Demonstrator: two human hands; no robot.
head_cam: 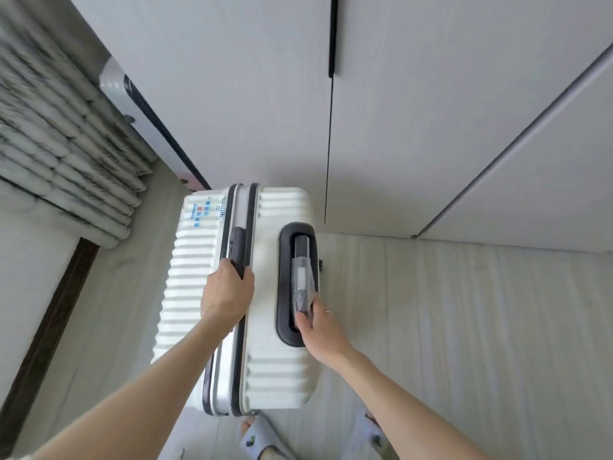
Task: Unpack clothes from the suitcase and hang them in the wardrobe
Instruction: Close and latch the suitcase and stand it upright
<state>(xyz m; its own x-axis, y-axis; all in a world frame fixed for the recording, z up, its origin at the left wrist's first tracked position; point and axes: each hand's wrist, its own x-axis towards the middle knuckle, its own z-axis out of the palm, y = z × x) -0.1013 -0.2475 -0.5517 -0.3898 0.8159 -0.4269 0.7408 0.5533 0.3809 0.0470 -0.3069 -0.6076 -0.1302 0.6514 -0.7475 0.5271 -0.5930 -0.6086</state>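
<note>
A white ribbed hard-shell suitcase stands upright on the floor right in front of me, closed, seen from above. My left hand grips its black carry handle on top. My right hand holds the near end of the plastic-wrapped telescopic handle, which sits in its black recess. The wardrobe stands just behind the suitcase with its pale grey doors closed and a long black handle at the door seam. No clothes are visible.
A bed with a dark wooden frame and a grey pleated cover runs along the left. A white appliance stands in the back left corner. Pale floor extends to the right. My slippered feet are below the suitcase.
</note>
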